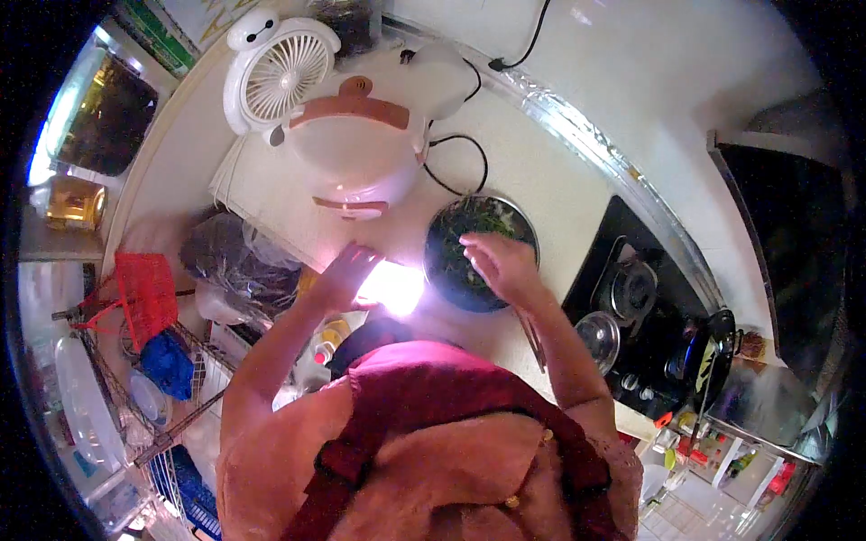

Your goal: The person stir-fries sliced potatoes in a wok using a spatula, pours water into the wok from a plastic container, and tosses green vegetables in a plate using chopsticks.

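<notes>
On the pale counter [577,194] lies a round dark pan or bowl [446,230] with leafy greens [483,215] in it. Over its right part is my right hand [501,261], its fingers bent toward the greens; whether they hold anything is too small to tell. To the left of the bowl, my left hand [347,275] is beside a very bright light patch [394,287], fingers partly lost in glare. Above my left hand stands a white and pink rounded appliance [352,158].
A white fan [287,77] stands at the back left. Black cables run behind the bowl. At the right are a black stove [622,279] and a glass lid [598,341]. Plastic bags [236,261] and a wire rack with a red basket [144,293] are at the left.
</notes>
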Demonstrator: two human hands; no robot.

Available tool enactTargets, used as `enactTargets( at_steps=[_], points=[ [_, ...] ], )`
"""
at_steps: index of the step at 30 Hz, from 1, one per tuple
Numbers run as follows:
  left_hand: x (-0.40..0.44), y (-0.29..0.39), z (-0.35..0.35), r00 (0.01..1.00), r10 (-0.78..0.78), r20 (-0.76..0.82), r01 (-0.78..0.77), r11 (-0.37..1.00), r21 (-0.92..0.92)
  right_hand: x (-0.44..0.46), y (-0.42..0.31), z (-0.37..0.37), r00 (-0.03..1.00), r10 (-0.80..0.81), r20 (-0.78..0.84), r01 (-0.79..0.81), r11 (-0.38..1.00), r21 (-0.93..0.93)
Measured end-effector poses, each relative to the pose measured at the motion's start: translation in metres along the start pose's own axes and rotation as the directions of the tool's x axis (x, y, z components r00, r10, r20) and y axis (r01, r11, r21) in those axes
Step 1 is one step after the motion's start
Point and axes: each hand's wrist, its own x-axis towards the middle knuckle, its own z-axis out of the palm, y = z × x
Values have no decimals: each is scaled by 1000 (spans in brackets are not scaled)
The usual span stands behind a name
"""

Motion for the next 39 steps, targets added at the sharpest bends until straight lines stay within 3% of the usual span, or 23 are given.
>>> enactTargets(
  at_steps=[1,5,10,13,16,17,19,21,25,27,28,30,32,34,37,39],
  points=[
    [1,1,-2,995,41,-88,-43,999,-21,12,6,-7,999,25,-37,-25,1000,12],
    [1,-7,3,1000,1,-6,-2,998,-60,71,28,-29,991,65,-121,-64,998,14],
    [-11,-11,18,992,-41,-117,33,997,-63,157,31,-32,980,99,-175,-85,992,89],
    [-12,-12,29,989,-57,-138,58,998,5,209,-1,-28,988,-77,-137,95,987,129],
    [-2,5,0,983,-135,-122,128,990,-61,240,-48,3,903,-428,25,425,886,-186],
    [-2,6,1,986,-167,-2,167,986,23,244,-59,14,835,-543,88,547,801,-242],
    [-5,5,2,940,-254,227,210,957,202,242,-73,34,896,-423,136,443,833,-331],
    [-8,3,-3,947,-254,199,225,962,156,248,-71,45,948,-291,130,319,866,-386],
    [-13,-14,-10,954,-212,213,199,977,83,246,-57,35,905,-390,170,394,615,-683],
    [-16,-23,-13,980,-158,122,154,987,37,247,-32,27,877,-442,186,403,471,-785],
    [-17,-27,-16,988,-133,73,132,991,16,245,-29,18,925,-359,127,322,562,-762],
    [-18,-37,-29,981,-87,173,84,996,21,243,-24,-3,985,-170,18,135,708,-693],
    [-17,-44,-29,976,-37,214,27,998,48,243,13,-16,999,-5,-33,-17,768,-640],
    [-17,-53,-16,979,12,203,-32,995,95,236,27,-36,997,-45,-67,-5,792,-611],
    [-18,-57,-16,982,-30,188,68,978,-198,229,36,-61,998,-28,-63,-17,784,-620],
    [-5,-43,-43,927,-127,354,229,937,-265,227,27,-75,996,-60,-58,4,724,-690]
  ],
)
